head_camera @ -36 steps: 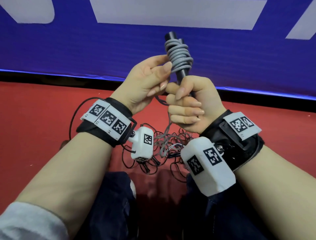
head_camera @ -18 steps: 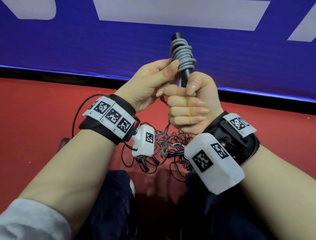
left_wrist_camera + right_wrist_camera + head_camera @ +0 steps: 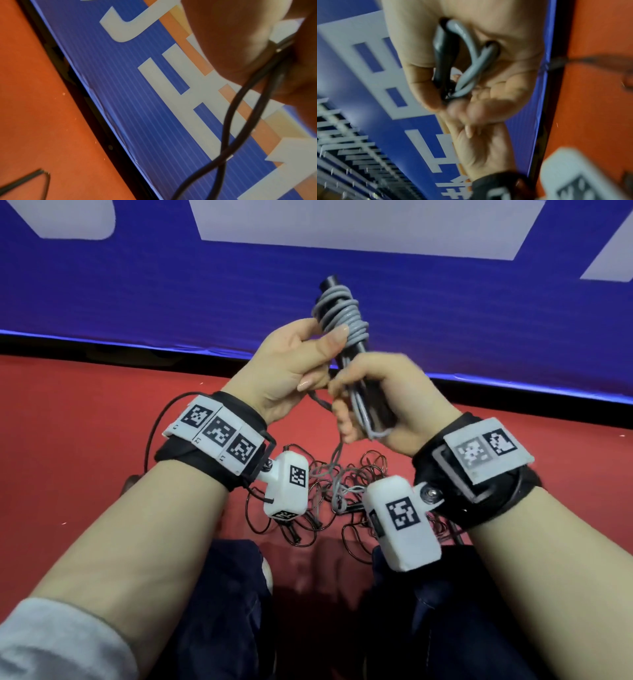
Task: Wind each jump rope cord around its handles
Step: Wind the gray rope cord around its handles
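Two black handles (image 3: pixel 371 392) stood together in the head view, held up between the hands above the red floor (image 3: pixel 85 440), with grey cord (image 3: pixel 340 309) coiled thick round their upper part. The right hand (image 3: pixel 387 405) was curled about the lower shafts, trapping a few lengthwise strands. The left hand (image 3: pixel 291 364) pinched the cord beside the coil with thumb and fingers. Slack trailed down to a tangle of cords (image 3: pixel 342 484) on the floor.

From the left wrist, dark cord (image 3: pixel 240 108) ran in a loop from the blurred fingers; the pinch itself was mostly out of frame.

From the right wrist, the fingers (image 3: pixel 419 75) were closed on a handle (image 3: pixel 445 56) and a grey loop (image 3: pixel 474 60), though blurred.

I judged the cord light, springy and smooth-jacketed, likely to uncoil if tension dropped; best taken close to the coil, with the stiff handles clamped low.
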A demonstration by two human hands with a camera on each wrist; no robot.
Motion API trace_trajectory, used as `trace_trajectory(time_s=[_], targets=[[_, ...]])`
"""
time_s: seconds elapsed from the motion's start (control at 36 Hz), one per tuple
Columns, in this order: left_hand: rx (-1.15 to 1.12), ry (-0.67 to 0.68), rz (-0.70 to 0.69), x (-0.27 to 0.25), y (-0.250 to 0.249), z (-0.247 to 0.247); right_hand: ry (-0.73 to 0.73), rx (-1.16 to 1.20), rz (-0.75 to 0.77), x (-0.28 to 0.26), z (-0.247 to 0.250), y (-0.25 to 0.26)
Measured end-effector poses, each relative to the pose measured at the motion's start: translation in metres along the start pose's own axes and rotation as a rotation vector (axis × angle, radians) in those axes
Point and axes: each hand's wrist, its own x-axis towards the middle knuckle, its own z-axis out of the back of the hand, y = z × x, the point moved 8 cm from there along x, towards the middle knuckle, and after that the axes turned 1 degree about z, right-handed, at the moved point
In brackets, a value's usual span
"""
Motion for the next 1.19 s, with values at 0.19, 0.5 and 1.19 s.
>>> trace_trajectory(time_s=[0.19,0.5,1.19], targets=[[0.146,-0.216,0.059,0.003,0.01,0.006,-0.48,-0.848,0.14,-0.001,0.026,0.005],[-0.015,-0.186,0.172,0.004,0.027,-0.001,-0.602,-0.988,0.116,0.008,0.038,0.005],[0.318,-0.176,-0.074,0.001,-0.013,0.012,-0.072,0.085,-0.066,0.005,0.011,-0.01]])
